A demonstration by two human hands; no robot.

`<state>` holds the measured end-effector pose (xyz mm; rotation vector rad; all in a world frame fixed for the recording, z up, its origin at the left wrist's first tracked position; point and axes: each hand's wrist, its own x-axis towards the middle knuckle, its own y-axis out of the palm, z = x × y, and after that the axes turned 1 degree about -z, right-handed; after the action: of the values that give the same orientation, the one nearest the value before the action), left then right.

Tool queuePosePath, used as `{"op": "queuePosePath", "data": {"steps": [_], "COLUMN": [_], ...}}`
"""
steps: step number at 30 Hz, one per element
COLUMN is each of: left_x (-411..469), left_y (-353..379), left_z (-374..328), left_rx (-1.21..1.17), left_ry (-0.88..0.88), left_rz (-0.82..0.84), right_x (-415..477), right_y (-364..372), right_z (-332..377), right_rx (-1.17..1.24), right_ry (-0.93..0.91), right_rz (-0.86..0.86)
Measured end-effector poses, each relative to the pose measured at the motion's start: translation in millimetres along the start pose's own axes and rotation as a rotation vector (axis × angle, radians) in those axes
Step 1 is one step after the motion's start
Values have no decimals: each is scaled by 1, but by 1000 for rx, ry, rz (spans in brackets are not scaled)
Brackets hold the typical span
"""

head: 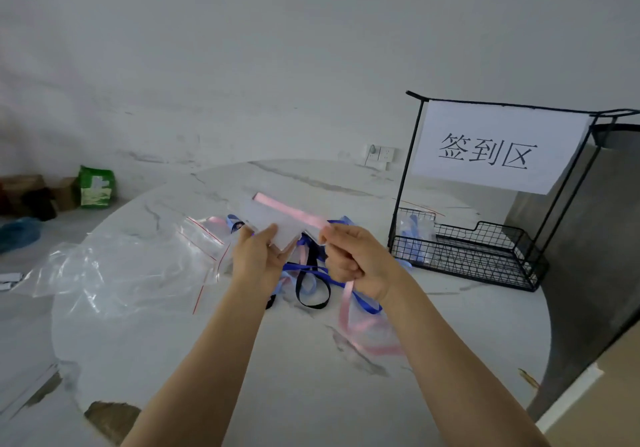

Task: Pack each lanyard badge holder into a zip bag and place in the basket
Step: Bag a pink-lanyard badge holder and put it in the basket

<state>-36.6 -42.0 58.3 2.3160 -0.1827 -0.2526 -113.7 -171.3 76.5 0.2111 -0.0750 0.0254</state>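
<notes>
Pink lanyard [291, 209] pinched by right hand [353, 259] | left hand [256, 259] grips clear badge holder [263, 214] | risk: its loose tail may snag ribbon pile [313, 273], jamming zip bag [138, 266] entry

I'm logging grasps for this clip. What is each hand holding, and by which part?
The left hand grips the clear badge holder by its near edge; the right hand pinches the pink lanyard partway along, beside the holder.
</notes>
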Motion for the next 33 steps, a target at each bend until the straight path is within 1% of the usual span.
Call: {"op": "queuePosePath", "data": {"steps": [2, 4, 8, 13, 16, 18, 22, 29, 31, 33], "left_x": [13, 22, 27, 24, 23, 21, 19, 17, 14, 12], "left_y": [-7, -14, -22, -20, -21, -23, -29, -31, -30, -30], "left_z": [9, 16, 20, 18, 14, 9, 4, 8, 6, 5], "left_rx": [-103, -156, -233, -211, -243, -310, -396, -466, -419, -317], "left_ry": [-46, -70, -115, -114, -164, -182, -212, -270, -297, -315], "left_rz": [-48, -84, -108, -77, -80, -70, -108, -31, 29, 100], "right_x": [6, 10, 12, 7, 4, 3, 3, 3, 2, 2], "right_y": [-6, -12, -21, -41, -43, -42, -42, -40, -40, -42], "right_z": [-11, -22, -37, -39, -44, -46, -47, -49, -49, -49], "right_rx": [-39, -44, 42, 163, 120, 97, 118, 97, 109, 149], "right_ry": [47, 93, 111, 54, 84, 102, 93, 116, 119, 118], "right_rz": [18, 43, 92, 30, 21, 19, 19, 29, 23, 8]}}
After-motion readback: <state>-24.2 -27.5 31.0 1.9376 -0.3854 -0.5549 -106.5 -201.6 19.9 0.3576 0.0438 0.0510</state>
